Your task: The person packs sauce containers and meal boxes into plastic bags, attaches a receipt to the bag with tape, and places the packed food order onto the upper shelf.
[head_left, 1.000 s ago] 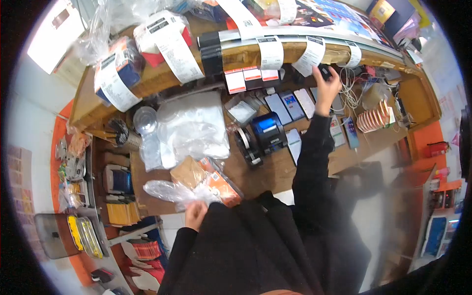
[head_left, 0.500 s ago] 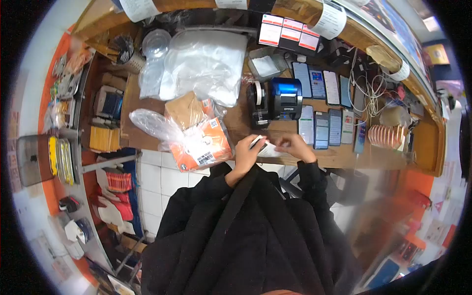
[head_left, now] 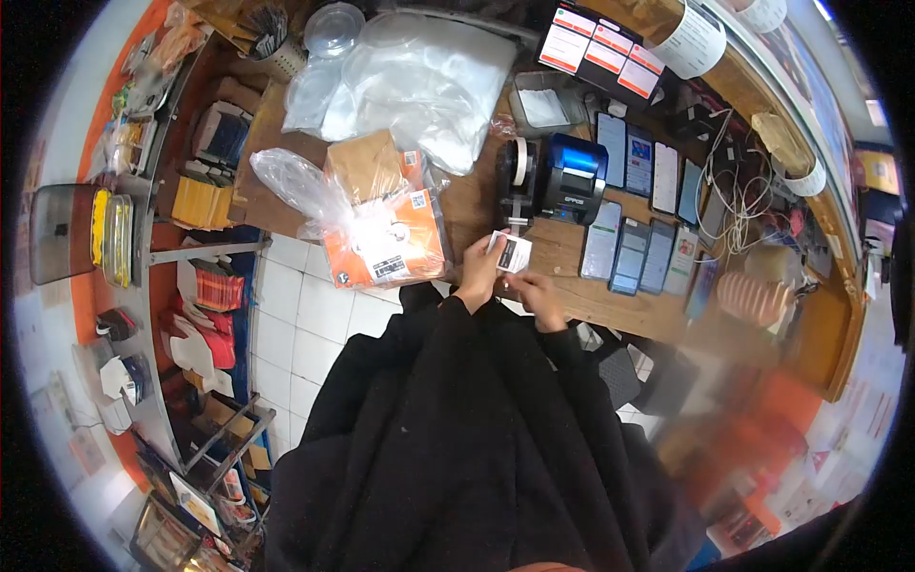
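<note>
A small white paper label (head_left: 515, 252) is pinched in my left hand (head_left: 480, 271), just in front of the desk's black tape dispenser (head_left: 518, 181). My right hand (head_left: 538, 297) has its fingers closed at the label's lower edge; whether it grips the label is too small to tell. Left of my hands lies an orange and white package (head_left: 386, 238) in clear plastic, with a brown piece (head_left: 365, 167) on it. The blue and black printer (head_left: 573, 178) stands right beside the dispenser.
Several phones (head_left: 631, 255) lie on the desk (head_left: 553, 246) at the right, near tangled white cables (head_left: 739, 195). Clear plastic bags (head_left: 419, 86) are at the back left. Shelves (head_left: 205, 250) with envelopes stand at the left; a wooden ledge (head_left: 829, 224) borders the right.
My right hand has come down from the cables and back ledge to my left hand. My left hand has left the package and now holds the label. The view has shifted and turned.
</note>
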